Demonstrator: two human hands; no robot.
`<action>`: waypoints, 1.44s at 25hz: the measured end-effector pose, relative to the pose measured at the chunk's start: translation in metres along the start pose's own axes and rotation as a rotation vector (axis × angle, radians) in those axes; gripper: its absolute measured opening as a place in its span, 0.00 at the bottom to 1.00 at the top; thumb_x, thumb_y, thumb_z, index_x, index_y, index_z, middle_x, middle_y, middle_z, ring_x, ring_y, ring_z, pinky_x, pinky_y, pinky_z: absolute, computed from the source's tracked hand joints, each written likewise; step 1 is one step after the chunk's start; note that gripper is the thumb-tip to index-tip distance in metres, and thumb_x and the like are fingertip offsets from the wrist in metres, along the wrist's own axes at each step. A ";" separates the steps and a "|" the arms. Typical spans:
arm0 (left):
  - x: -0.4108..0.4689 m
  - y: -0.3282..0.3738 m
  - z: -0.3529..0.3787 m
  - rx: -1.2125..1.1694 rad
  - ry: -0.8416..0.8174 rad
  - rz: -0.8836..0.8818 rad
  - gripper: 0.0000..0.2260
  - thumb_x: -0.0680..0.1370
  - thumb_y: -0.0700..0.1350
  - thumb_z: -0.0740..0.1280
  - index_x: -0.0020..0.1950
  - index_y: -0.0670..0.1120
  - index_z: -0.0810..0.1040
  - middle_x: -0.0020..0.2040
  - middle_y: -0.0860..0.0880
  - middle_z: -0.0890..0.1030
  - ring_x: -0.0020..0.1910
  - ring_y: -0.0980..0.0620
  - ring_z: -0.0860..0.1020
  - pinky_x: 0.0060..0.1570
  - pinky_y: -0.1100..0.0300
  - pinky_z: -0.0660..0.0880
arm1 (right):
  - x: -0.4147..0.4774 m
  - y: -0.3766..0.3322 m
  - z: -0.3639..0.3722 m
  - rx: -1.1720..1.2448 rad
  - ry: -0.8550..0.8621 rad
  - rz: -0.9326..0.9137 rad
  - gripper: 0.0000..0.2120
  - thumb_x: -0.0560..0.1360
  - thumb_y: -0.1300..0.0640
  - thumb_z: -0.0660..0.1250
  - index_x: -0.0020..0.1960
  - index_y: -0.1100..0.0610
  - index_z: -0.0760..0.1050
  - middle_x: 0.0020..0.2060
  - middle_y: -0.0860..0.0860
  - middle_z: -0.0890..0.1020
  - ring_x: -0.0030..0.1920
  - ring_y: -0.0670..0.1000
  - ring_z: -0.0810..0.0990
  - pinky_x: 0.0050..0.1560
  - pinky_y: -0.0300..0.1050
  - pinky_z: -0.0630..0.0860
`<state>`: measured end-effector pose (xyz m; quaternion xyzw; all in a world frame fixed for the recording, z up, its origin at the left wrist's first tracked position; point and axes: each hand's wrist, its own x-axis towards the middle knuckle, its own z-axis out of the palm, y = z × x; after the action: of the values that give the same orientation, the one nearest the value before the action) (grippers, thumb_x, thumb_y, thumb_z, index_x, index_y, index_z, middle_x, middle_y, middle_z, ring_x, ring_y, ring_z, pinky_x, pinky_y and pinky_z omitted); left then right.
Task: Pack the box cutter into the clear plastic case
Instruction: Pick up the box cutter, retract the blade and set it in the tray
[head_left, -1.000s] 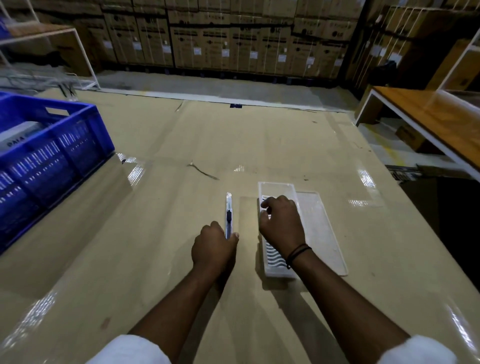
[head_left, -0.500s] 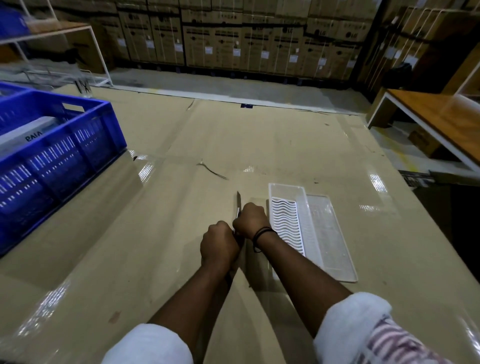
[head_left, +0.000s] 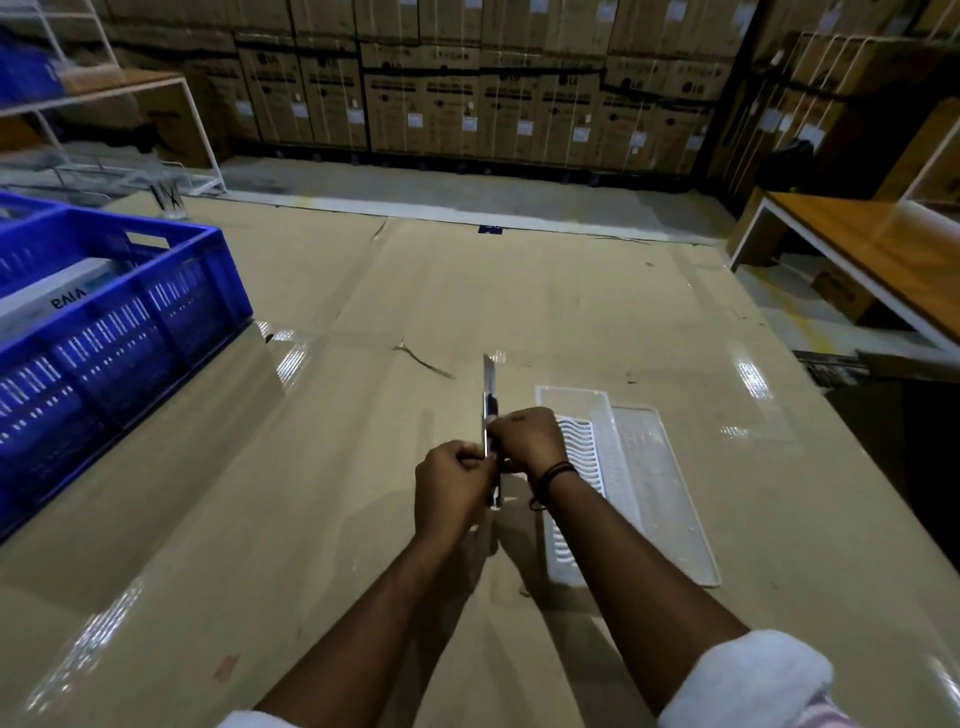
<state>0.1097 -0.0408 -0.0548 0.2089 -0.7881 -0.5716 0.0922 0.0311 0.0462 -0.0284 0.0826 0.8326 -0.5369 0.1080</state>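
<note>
The box cutter is a slim white and dark tool, held up off the table with its tip pointing away from me. My left hand grips its near end. My right hand is closed on its middle, fingers wrapped round the body. The clear plastic case lies open flat on the table just right of my hands; its left half holds a white ribbed insert, and its right half is a plain clear lid. The cutter's middle is hidden by my fingers.
A blue plastic crate with a white box inside stands at the table's left. The table is covered in glossy brown cardboard. A wooden bench is at the right, beyond a gap. Stacked cartons line the back wall.
My right hand left the case and came over to the box cutter. Both hands have lifted the cutter off the table. The case now lies uncovered.
</note>
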 end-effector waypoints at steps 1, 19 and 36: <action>0.002 0.010 0.001 -0.038 -0.012 0.043 0.03 0.75 0.47 0.75 0.42 0.50 0.86 0.36 0.51 0.87 0.34 0.54 0.86 0.43 0.48 0.86 | -0.003 -0.007 -0.009 0.114 0.021 -0.028 0.11 0.74 0.59 0.71 0.38 0.66 0.80 0.37 0.62 0.81 0.40 0.62 0.82 0.51 0.66 0.82; -0.015 0.106 0.033 -0.210 -0.323 0.460 0.21 0.73 0.51 0.78 0.63 0.60 0.78 0.46 0.54 0.87 0.37 0.54 0.87 0.37 0.58 0.84 | -0.031 -0.047 -0.138 0.405 0.179 -0.427 0.09 0.78 0.55 0.69 0.45 0.58 0.86 0.37 0.53 0.86 0.40 0.54 0.84 0.40 0.50 0.83; -0.011 0.090 0.018 0.228 -0.405 0.720 0.54 0.69 0.49 0.82 0.82 0.66 0.48 0.57 0.59 0.79 0.42 0.57 0.82 0.42 0.64 0.82 | -0.039 -0.039 -0.136 0.431 0.041 -0.534 0.14 0.77 0.66 0.68 0.56 0.52 0.84 0.49 0.56 0.87 0.45 0.53 0.85 0.47 0.51 0.84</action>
<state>0.0925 0.0030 0.0246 -0.1870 -0.8712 -0.4414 0.1056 0.0466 0.1534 0.0713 -0.1068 0.6941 -0.7081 -0.0729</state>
